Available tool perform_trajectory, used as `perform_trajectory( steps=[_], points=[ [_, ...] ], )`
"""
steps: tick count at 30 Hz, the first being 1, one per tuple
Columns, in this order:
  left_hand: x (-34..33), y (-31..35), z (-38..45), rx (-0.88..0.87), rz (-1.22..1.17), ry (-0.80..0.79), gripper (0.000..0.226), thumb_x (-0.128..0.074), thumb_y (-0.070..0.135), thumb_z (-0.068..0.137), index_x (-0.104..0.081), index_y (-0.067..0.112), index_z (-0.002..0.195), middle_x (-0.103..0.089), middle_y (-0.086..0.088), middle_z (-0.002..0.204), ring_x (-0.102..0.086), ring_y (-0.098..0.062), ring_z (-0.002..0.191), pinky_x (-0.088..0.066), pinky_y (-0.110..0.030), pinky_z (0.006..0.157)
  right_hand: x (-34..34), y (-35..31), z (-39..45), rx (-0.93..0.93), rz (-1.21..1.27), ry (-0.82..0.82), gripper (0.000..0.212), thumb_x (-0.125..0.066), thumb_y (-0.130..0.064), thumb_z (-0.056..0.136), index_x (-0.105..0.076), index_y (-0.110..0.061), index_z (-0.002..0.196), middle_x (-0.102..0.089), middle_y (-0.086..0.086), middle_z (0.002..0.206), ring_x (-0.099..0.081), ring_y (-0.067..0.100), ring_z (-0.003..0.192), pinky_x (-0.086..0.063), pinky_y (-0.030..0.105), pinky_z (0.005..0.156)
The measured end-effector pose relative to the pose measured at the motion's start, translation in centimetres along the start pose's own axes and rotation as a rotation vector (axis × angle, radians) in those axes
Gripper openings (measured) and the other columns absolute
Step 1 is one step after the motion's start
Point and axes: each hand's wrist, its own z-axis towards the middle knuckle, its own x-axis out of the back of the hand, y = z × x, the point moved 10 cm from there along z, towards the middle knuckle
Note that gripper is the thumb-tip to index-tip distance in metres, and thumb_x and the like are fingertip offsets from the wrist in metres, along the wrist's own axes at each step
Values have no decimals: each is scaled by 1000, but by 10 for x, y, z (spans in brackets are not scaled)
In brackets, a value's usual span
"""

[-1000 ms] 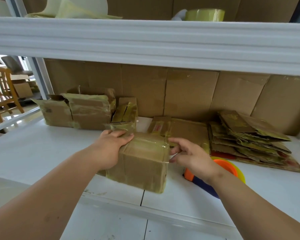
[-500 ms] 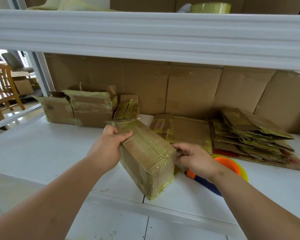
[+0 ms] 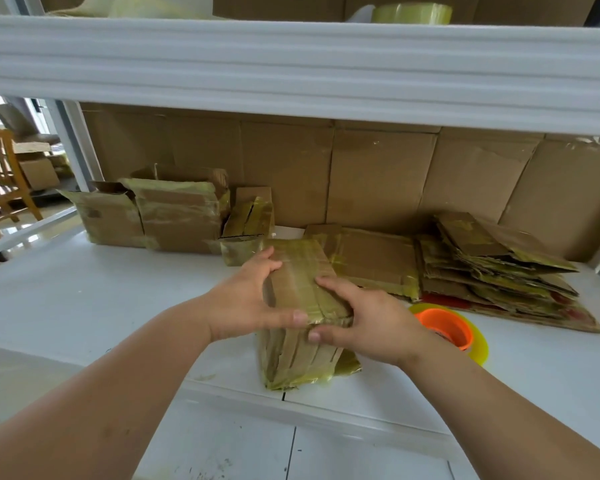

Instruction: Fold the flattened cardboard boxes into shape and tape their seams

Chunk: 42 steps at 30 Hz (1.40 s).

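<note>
A small taped cardboard box (image 3: 297,355) stands on the white shelf (image 3: 84,299) in front of me, its top face covered in yellowish tape. My left hand (image 3: 246,299) grips its left side, thumb along the near top edge. My right hand (image 3: 364,317) holds the right side, fingers over the top and thumb on the front face. An orange and yellow tape dispenser (image 3: 447,327) lies just right of my right hand. A stack of flattened boxes (image 3: 499,271) sits further right.
Several folded, taped boxes (image 3: 174,216) stand at the back left. A flat box (image 3: 374,258) lies behind my hands. Cardboard sheets (image 3: 378,174) line the back. An upper shelf beam (image 3: 291,64) hangs overhead with a tape roll (image 3: 411,10). A wooden chair (image 3: 0,181) stands far left.
The box has been turned from tilted to standing upright with its taped face up. Both hands have closed in on its top sides, and my right hand moved onto the box.
</note>
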Motion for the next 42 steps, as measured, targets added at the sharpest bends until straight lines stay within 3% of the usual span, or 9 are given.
perform_trajectory(
  steps=[3, 9, 13, 16, 23, 29, 33, 37, 42],
  points=[
    [-7, -12, -5, 69, 174, -123, 149, -72, 85, 45, -1, 19, 159, 13, 19, 163, -5, -6, 150, -14, -25, 121, -5, -15, 8, 48, -152, 32, 88, -63, -74, 75, -28, -44, 150, -57, -12, 139, -56, 14, 121, -44, 28, 90],
    [-8, -30, -12, 62, 202, -65, 123, -77, 58, 75, 8, 24, 158, 20, 17, 162, 1, -4, 150, -12, -18, 116, -13, -26, 19, 79, -154, 55, 86, -65, -73, 74, -35, -40, 148, -56, -10, 139, -53, 13, 124, -41, 26, 95],
    [-15, -22, -17, 36, 225, -78, 115, -73, 58, 79, 8, 32, 157, 24, 20, 160, -2, -6, 151, -18, -24, 119, -20, -9, 10, 32, 104, -97, 87, -73, -57, 79, -24, -49, 151, -53, -10, 142, -55, 10, 121, -43, 23, 99],
    [-12, -15, -21, 79, 320, -107, 122, -76, 59, 74, 10, 32, 156, 23, 21, 160, 6, -8, 151, -16, -35, 123, -10, 22, -6, -114, 394, -74, 72, -66, -32, 89, -26, -48, 147, -63, -8, 113, -62, 11, 100, -51, 31, 91],
    [-12, -7, -25, 184, 440, -222, 137, -70, 80, 60, 16, 30, 155, 25, 21, 159, 21, -11, 149, 3, -52, 123, 11, 126, -45, -583, -343, 4, 57, -53, -51, 86, -48, -20, 134, -54, 5, 132, -50, 27, 122, -42, 39, 104],
    [-9, 9, -21, 121, 508, -14, 101, -31, 85, 80, 1, 30, 158, 6, 14, 165, 5, -13, 152, 0, -48, 123, -11, 147, -66, -566, -361, -147, 18, -53, -50, 89, -50, -34, 97, -60, -8, 96, -57, 18, 110, -25, 43, 114],
    [-4, 14, -22, 86, 566, 53, 85, -38, 71, 91, -6, 31, 158, -9, 9, 166, -9, -16, 152, -9, -46, 123, -6, 150, -65, -517, -310, -82, 18, -53, -49, 92, -46, -34, 100, -61, -8, 99, -57, 16, 105, -26, 42, 113],
    [2, 32, -24, 14, 445, 144, 63, -56, 53, 92, -41, 30, 149, -31, 10, 159, -28, -11, 145, -23, -38, 120, 6, 147, -65, -462, -57, 52, 25, -61, -44, 93, -48, -29, 109, -63, -9, 101, -59, 14, 99, -36, 47, 111],
    [15, 62, -28, -56, 214, 325, 31, -57, 38, 96, -64, 33, 125, -57, 16, 129, -53, -7, 118, -44, -30, 101, 26, 110, -69, -280, 369, 158, 27, -72, -33, 88, -56, -27, 109, -68, -4, 101, -65, 17, 95, -57, 41, 85]
  ],
)
